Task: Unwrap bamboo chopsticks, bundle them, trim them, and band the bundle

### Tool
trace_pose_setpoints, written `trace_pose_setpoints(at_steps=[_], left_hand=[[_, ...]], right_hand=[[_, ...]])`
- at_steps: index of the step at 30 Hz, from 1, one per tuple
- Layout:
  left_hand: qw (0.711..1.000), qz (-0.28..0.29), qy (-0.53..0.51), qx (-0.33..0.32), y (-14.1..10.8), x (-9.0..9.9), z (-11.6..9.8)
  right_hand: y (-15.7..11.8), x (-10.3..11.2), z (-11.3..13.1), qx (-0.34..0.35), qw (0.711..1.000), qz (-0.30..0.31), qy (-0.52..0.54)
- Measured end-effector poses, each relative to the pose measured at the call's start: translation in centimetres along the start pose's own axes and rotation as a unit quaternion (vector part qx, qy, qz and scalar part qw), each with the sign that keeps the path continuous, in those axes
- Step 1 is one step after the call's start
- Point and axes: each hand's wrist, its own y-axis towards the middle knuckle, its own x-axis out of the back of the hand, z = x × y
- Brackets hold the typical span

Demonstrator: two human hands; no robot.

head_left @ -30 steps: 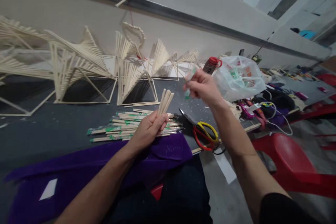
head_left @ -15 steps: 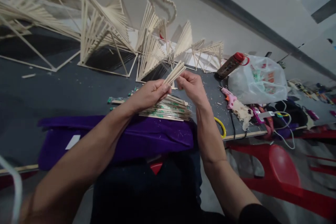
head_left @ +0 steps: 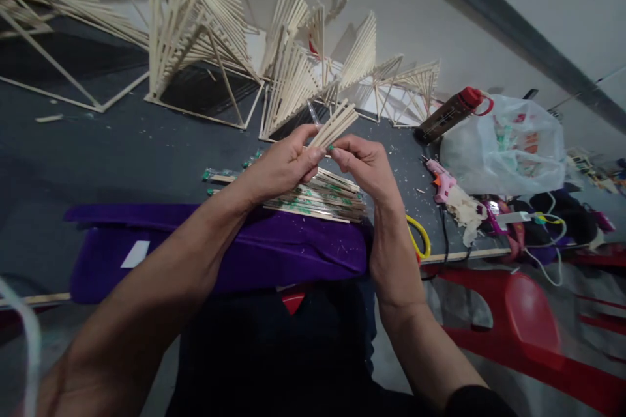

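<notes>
My left hand (head_left: 298, 159) is closed round the lower end of a small bundle of pale wooden sticks (head_left: 340, 124), whose tips fan out up and to the right. Close beside it, the thumb and fingertips of my right hand (head_left: 359, 159) pinch a tiny green piece at the bundle's lower side. Below both hands, several sticks in clear wrappers with green print (head_left: 317, 203) lie on the table, partly hidden by my left hand. A folded purple cloth (head_left: 293, 244) lies along the near edge.
Lattice structures of sticks (head_left: 205, 32) stand along the back of the dark table (head_left: 161, 163). To the right are a brown bottle with a red cap (head_left: 447, 116), a plastic bag (head_left: 513, 143), a pink glue gun (head_left: 443, 184), yellow-handled scissors (head_left: 423, 241) and a red chair (head_left: 531, 313).
The view has shifted slightly. My right hand's fingertips have moved down along the bundle, nearer my left hand, and a green piece now shows between them. The sticks are fanned a little wider.
</notes>
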Motion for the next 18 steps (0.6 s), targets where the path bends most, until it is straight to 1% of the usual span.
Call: trace_pose_setpoints(at_steps=[2, 5, 9, 14, 16, 18], left_hand=[[0.999, 0.018, -0.04, 0.006, -0.2, -0.2, -0.3], [0.994, 0.038, -0.095, 0.025, -0.5, -0.7, -0.6], [0.987, 0.08, -0.133, 0.046, -0.7, -1.3, -0.4], [0.987, 0.095, -0.127, 0.034, -0.6, -1.1, 0.2], [0.99, 0.088, -0.106, 0.031, -0.5, -0.9, 0.3], [0.994, 0.068, -0.082, 0.027, -0.4, -0.9, 0.2]], right_hand=[[-0.1, 0.0, -0.1, 0.003, 1.0, 0.001, 0.019], [-0.1, -0.2, -0.5, -0.019, 0.999, -0.009, 0.049], [-0.4, -0.2, -0.9, -0.044, 0.996, -0.01, 0.073], [-0.7, 0.2, -0.8, -0.053, 0.993, 0.027, 0.101], [-0.7, 0.2, -0.6, -0.049, 0.993, 0.032, 0.1], [-0.6, 0.2, -0.5, -0.055, 0.994, 0.025, 0.095]])
